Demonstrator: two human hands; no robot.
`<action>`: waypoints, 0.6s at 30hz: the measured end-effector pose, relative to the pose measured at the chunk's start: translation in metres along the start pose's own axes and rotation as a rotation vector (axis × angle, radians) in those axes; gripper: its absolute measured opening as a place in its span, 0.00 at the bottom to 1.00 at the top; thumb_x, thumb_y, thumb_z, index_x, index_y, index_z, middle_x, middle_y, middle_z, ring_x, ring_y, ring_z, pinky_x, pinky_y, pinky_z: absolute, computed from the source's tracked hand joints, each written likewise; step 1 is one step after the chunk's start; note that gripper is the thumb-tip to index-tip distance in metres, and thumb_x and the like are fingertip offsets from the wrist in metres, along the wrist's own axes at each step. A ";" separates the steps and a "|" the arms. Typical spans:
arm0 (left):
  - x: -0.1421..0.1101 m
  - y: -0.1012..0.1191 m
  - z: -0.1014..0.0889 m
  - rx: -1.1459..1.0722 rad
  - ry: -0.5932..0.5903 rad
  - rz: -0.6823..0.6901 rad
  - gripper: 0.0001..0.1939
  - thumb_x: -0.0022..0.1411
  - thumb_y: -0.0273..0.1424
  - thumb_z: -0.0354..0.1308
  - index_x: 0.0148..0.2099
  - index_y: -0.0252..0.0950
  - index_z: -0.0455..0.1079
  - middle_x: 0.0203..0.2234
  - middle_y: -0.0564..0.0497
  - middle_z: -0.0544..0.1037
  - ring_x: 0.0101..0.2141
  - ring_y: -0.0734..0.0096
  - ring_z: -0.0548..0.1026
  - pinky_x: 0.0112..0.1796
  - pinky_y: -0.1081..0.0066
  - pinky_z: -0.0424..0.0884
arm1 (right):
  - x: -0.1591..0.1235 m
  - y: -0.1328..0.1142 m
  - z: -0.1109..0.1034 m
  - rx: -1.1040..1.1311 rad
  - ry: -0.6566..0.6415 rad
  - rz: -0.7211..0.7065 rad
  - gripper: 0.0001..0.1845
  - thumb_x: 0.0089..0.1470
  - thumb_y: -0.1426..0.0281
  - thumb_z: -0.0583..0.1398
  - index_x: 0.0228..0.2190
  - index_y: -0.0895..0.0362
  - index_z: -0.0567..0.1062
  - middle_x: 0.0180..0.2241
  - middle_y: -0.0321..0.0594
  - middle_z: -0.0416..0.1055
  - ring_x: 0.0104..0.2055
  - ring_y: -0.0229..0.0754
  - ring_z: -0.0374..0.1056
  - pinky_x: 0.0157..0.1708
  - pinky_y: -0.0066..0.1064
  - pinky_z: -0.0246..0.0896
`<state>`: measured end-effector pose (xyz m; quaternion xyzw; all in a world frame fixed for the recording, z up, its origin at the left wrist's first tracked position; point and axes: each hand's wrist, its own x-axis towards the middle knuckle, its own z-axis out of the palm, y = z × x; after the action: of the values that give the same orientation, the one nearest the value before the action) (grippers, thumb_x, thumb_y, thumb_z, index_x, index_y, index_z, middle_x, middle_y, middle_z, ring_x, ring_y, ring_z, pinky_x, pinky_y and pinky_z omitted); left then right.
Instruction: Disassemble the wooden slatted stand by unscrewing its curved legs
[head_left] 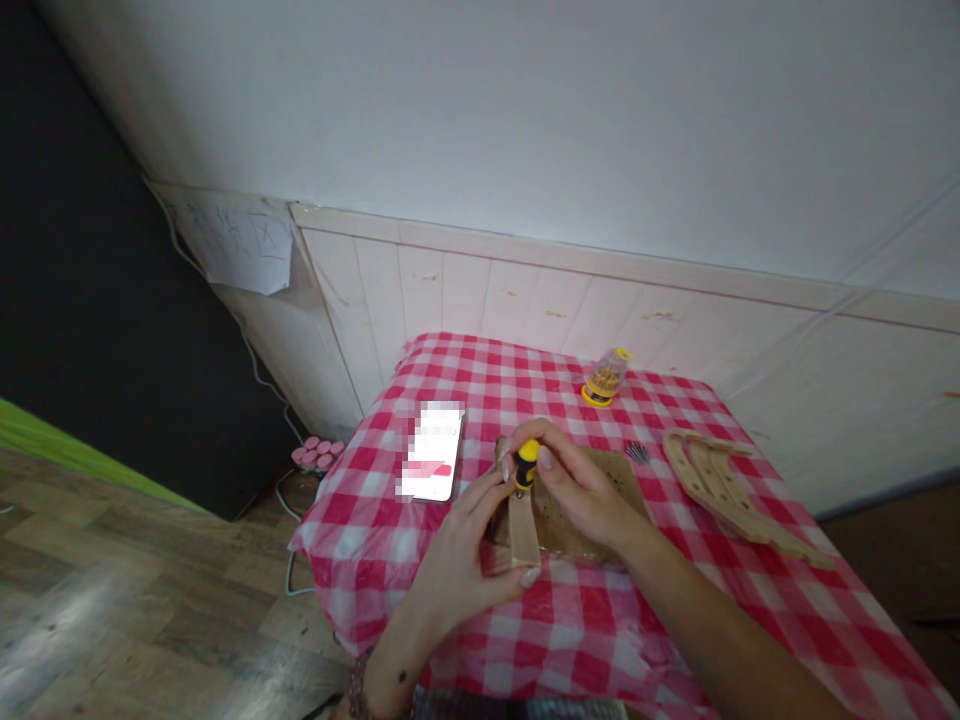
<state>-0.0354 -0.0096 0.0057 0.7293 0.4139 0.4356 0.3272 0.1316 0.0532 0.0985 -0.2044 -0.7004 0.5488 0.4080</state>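
My right hand [574, 480] is closed around the yellow-and-black handle of a short screwdriver [528, 462]. The tool points down at the far end of a light wooden piece [524, 535], where a small metal part shows beneath it. Around that wooden piece wraps my left hand [480, 530], thumb at the near end and fingertips close to the screwdriver. Under both hands lies a brown board [589, 500] with dark specks. The screwdriver's tip is too small to make out clearly.
A lit phone [435, 452] lies left of my hands on the checked tablecloth [360, 530]. Behind stands a clear case of bits [606, 378]. To the right are a small pile of screws [637, 453] and curved wooden parts with holes [720, 490]. A panelled wall [517, 295] borders the table.
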 end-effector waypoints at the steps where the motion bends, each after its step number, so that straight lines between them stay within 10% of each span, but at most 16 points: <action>1: 0.000 0.000 0.000 -0.005 -0.001 0.008 0.38 0.61 0.48 0.65 0.69 0.42 0.60 0.67 0.40 0.65 0.66 0.44 0.63 0.64 0.43 0.61 | 0.000 -0.002 0.000 -0.016 -0.010 -0.012 0.15 0.68 0.52 0.56 0.44 0.50 0.71 0.40 0.40 0.70 0.41 0.42 0.68 0.42 0.36 0.66; 18: 0.001 -0.003 0.000 -0.006 -0.010 0.022 0.39 0.61 0.50 0.64 0.69 0.41 0.60 0.66 0.39 0.66 0.65 0.45 0.65 0.63 0.44 0.62 | -0.003 0.013 0.004 0.144 0.051 -0.027 0.20 0.69 0.49 0.49 0.41 0.50 0.69 0.35 0.38 0.67 0.36 0.43 0.65 0.37 0.36 0.65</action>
<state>-0.0362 -0.0073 0.0033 0.7350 0.4031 0.4366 0.3266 0.1280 0.0528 0.0853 -0.1788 -0.6514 0.5867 0.4466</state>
